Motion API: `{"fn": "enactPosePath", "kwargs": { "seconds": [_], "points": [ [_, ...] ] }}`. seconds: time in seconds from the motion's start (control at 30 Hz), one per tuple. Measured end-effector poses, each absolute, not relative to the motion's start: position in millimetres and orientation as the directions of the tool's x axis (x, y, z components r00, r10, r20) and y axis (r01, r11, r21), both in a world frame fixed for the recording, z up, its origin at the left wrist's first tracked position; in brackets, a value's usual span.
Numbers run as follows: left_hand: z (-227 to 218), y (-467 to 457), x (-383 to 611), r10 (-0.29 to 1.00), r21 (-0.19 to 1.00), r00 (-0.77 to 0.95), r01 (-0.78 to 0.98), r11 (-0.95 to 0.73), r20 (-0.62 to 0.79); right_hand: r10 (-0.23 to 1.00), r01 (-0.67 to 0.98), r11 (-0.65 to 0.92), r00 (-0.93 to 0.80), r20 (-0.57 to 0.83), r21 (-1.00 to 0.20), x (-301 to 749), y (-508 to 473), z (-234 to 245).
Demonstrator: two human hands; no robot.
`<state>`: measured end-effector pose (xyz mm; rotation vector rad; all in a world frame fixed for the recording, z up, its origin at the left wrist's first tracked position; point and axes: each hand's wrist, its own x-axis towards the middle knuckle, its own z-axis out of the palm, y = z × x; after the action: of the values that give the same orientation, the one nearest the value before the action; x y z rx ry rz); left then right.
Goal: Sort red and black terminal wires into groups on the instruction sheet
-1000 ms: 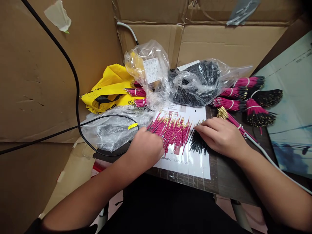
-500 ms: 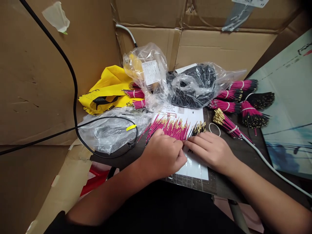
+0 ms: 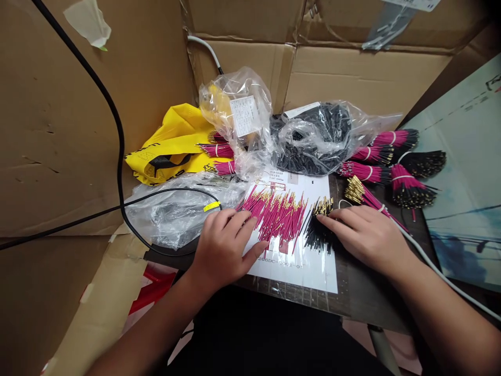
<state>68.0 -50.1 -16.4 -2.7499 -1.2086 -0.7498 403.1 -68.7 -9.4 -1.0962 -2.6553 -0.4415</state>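
Observation:
Loose pink wires with gold-tipped ends (image 3: 274, 219) lie in a fan on a printed white sheet (image 3: 297, 274). My left hand (image 3: 225, 249) rests flat with its fingers spread, touching the near left edge of that pile. A smaller heap of loose black wires (image 3: 318, 232) lies to the right of the pink ones. My right hand (image 3: 366, 235) lies with its fingertips on this black heap. Just beyond it, a banded bundle of pink wires (image 3: 362, 194) lies on the dark tabletop (image 3: 368, 295), partly under the hand. Neither hand grips anything.
Clear plastic bags of wires (image 3: 313, 141) and a yellow bag (image 3: 168, 146) lie behind the sheet. Several banded wire bundles (image 3: 395, 167) lie to the right. A black cable (image 3: 119, 156) crosses a plastic bag at left. Cardboard walls stand behind.
My hands have moved apart from their position together at the near edge of the pink wires. The pink and black wires now spread further toward me across the sheet.

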Motion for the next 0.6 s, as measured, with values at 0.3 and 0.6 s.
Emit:
{"fn": "enactPosePath", "kwargs": {
  "seconds": [0.3, 0.6],
  "points": [
    [-23.4, -54.3, 68.9, 0.686, 0.126, 0.621, 0.699, -0.704, 0.379, 0.67, 0.7, 0.711, -0.703, 0.239, 0.068, 344.5, -28.2, -0.6],
    [-21.7, -55.5, 66.9, 0.678, 0.197, 0.671, 0.652, -0.732, 0.299, 0.569, 0.581, 0.814, -0.799, 0.195, 0.003, 326.2, -1.6, -8.7]
  ]
}}
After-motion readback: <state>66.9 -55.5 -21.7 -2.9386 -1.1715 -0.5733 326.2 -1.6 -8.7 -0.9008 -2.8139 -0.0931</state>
